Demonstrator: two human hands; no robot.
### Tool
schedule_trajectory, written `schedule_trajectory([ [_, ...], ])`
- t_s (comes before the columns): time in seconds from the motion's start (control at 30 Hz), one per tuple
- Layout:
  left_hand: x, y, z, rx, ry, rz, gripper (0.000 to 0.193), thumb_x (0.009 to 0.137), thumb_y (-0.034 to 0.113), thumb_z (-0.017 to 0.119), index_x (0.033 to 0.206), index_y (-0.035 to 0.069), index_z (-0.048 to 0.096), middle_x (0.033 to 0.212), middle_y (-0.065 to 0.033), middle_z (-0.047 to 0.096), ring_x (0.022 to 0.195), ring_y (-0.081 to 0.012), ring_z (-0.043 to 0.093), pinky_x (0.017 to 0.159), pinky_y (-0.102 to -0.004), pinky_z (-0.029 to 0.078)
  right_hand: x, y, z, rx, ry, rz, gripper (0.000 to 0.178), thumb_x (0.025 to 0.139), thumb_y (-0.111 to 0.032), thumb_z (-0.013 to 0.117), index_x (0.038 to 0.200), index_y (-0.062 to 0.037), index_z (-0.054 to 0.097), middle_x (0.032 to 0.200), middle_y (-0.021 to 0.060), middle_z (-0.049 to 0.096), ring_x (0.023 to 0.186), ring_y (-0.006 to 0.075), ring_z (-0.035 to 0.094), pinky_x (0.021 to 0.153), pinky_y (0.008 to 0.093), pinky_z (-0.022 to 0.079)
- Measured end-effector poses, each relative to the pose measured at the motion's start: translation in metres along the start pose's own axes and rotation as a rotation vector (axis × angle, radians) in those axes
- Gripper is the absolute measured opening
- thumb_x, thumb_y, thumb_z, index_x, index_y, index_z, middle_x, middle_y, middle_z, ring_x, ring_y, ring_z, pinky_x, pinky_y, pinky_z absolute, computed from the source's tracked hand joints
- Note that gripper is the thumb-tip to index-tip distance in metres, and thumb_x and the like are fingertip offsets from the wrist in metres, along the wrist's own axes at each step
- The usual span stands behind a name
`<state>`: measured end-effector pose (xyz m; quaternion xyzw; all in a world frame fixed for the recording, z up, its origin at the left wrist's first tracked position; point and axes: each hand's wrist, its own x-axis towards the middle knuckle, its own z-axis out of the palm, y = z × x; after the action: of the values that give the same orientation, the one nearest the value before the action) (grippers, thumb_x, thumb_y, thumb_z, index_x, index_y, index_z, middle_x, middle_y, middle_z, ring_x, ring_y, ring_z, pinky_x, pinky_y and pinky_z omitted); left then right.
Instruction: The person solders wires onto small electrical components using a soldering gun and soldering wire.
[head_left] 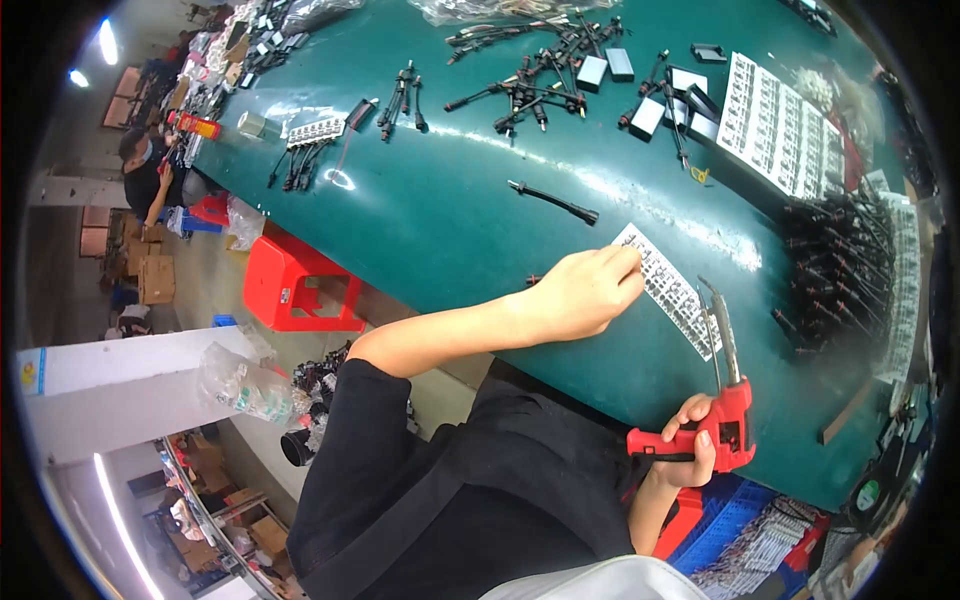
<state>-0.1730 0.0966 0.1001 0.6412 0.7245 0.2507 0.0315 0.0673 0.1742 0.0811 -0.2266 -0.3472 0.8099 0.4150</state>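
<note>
Several loose black cables with connectors (533, 88) lie heaped across the far part of the green table (450, 220), near a group of small white-topped boxes (648, 117). To the right of these, white circuit-board panels (780, 130) sit beside a dense bundle of black leads (840, 265). A single black cable (553, 199) rests just beyond the left hand (588, 293). Off the table's left edge stands a red stool (272, 280), with a co-worker (145, 185) farther back.

The white circuit-board strip (668, 285) lies slantwise on the table in front of the person, long, narrow and patterned with rows of dark marks. The left hand covers its far end, fingers bunched; whether they grip anything, one cannot tell. The right hand (692, 450) has its fingers wrapped around a red soldering gun (735, 425), whose metal front partly hides the strip's near end.
</note>
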Motion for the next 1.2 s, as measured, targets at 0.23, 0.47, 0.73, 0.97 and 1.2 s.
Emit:
schedule_trajectory([
  [0.23, 0.029, -0.066, -0.049, 0.09, 0.274, -0.096, 0.01, 0.077, 0.005, 0.062, 0.087, 0.006, 0.064, 0.086, -0.0097, 0.058, 0.082, -0.0275, 0.059, 0.07, -0.0368, 0.05, 0.001, -0.003, 0.005, -0.042, -0.02, -0.024, 0.051, 0.076, -0.016, 0.053, 0.115, 0.0126, 0.038, 0.086, 0.014, 0.046, 0.078, 0.0172, 0.047, 0.045, 0.0197, 0.047],
  [0.47, 0.047, -0.185, -0.058, 0.527, 0.439, -0.191, 0.009, 0.076, 0.015, 0.068, 0.085, 0.015, 0.068, 0.074, -0.0037, 0.053, 0.075, -0.0238, 0.059, 0.061, -0.0369, 0.05, -0.002, 0.0, 0.0, -0.022, 0.009, 0.008, 0.078, 0.075, -0.013, 0.053, 0.141, 0.0073, 0.016, 0.086, 0.0149, 0.049, 0.075, 0.019, 0.049, 0.046, 0.0232, 0.051],
  [0.73, 0.024, -0.08, -0.073, -1.014, 0.264, -0.294, 0.024, 0.093, 0.012, 0.051, 0.109, -0.004, 0.056, 0.097, -0.012, 0.063, 0.083, -0.0169, 0.063, 0.076, -0.0283, 0.05, 0.003, -0.005, 0.006, 0.061, -0.028, -0.003, 0.082, 0.078, -0.014, 0.055, 0.143, 0.0034, 0.009, 0.087, 0.0158, 0.049, 0.072, 0.0194, 0.049, 0.043, 0.0232, 0.049],
  [0.97, -0.007, 0.032, -0.057, -1.178, -0.184, -0.297, 0.005, 0.081, -0.007, 0.061, 0.084, -0.003, 0.059, 0.086, -0.0153, 0.062, 0.073, -0.0195, 0.064, 0.066, -0.0286, 0.052, 0.013, -0.029, 0.047, -0.153, -0.005, 0.058, 0.032, 0.081, -0.01, 0.063, 0.105, 0.0076, 0.052, 0.089, 0.0138, 0.054, 0.059, 0.0147, 0.055, 0.051, 0.0249, 0.046],
  [1.2, -0.014, 0.056, -0.047, -0.998, -0.291, -0.062, 0.011, 0.078, -0.004, 0.064, 0.088, 0.002, 0.064, 0.083, -0.0071, 0.063, 0.075, -0.0208, 0.063, 0.066, -0.029, 0.05, 0.009, -0.035, 0.055, -0.377, -0.113, 0.099, 0.03, 0.082, -0.006, 0.062, 0.109, 0.0019, 0.052, 0.09, 0.0089, 0.055, 0.068, 0.0105, 0.054, 0.06, 0.0232, 0.046],
])
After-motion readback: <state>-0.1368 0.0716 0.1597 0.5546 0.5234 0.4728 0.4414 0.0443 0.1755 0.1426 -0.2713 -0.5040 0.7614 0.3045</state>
